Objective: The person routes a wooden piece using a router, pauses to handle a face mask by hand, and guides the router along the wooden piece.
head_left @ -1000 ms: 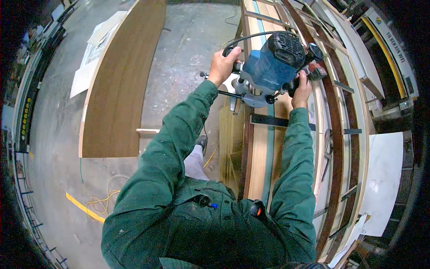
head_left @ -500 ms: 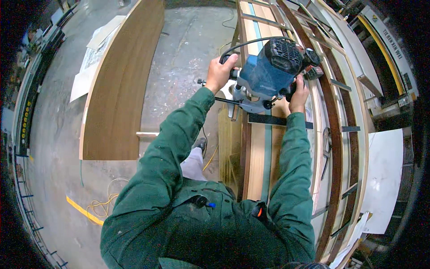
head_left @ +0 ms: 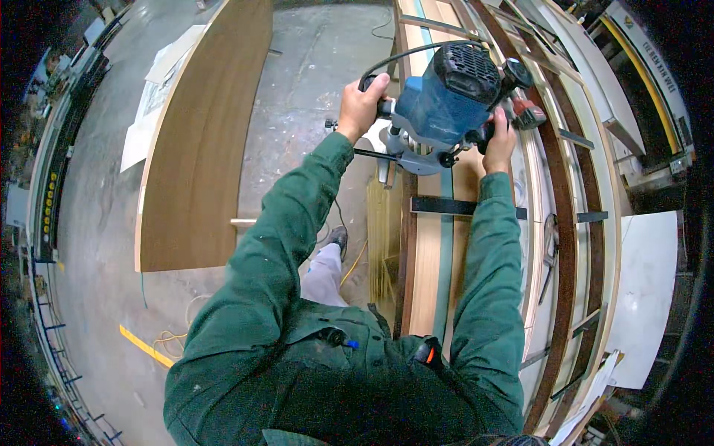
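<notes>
A blue and black plunge router (head_left: 439,104) stands on a long wooden workpiece (head_left: 428,275) that has a teal strip running along it. Fingers of my left hand (head_left: 360,108) wrap round the router's left handle, while my right hand (head_left: 498,143) is closed round its right handle. The router's grey base overlaps the workpiece's left edge, and a fence on rods sticks out past it. Its bit is hidden. A black crossbar (head_left: 465,207) lies across the workpiece on the near side of the router.
To the left a large brown panel (head_left: 197,149) stands over the concrete floor, with white sheets (head_left: 152,97) beyond it. Dark brown slatted frames (head_left: 559,223) run along the right, where a clamp (head_left: 549,249) lies. A red and black power tool (head_left: 528,111) sits beside the router. Cables trail on the floor.
Both hands and the router have moved a little farther away from me along the workpiece. The gap between the router's base and the black crossbar has grown.
</notes>
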The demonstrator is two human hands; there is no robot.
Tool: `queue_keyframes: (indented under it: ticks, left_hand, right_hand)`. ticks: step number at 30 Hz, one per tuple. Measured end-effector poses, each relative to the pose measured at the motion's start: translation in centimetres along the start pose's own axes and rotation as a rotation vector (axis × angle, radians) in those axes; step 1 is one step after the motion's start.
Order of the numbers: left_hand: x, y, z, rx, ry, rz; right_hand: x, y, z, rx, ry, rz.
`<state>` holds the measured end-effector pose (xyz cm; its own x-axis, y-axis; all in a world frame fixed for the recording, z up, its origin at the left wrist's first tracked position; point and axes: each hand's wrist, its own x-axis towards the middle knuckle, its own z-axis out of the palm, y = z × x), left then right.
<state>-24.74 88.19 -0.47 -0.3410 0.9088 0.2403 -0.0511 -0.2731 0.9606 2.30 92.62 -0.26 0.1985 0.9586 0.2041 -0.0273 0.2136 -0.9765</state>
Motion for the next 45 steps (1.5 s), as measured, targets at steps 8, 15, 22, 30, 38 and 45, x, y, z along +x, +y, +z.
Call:
queue_keyframes:
  ticks: [8,15,22,30,38,45]
  left_hand:
    - [1.3,0.1,0.4,-0.015,0.025,-0.02]
    - [2.2,0.2,0.2,0.017,0.014,-0.021]
    - [1.5,0.3,0.8,0.015,0.031,-0.018]
    - [-0.4,0.7,0.8,0.07,0.059,0.016]
    - [-1.7,0.4,0.6,0.028,0.036,-0.015]
    - [-3.3,1.8,0.5,-0.034,-0.004,-0.045]
  right_hand:
    - [1.7,0.5,1.0,-0.002,-0.006,-0.061]
    - [3.1,0.7,1.5,0.022,-0.05,-0.019]
    - [3.8,0.5,1.0,-0.006,-0.075,-0.02]
    - [1.9,-0.2,0.7,0.046,-0.07,-0.022]
    - [1.2,0.8,-0.8,-0.011,-0.037,-0.107]
    - [0.0,0.7,-1.7,0.046,-0.065,-0.033]
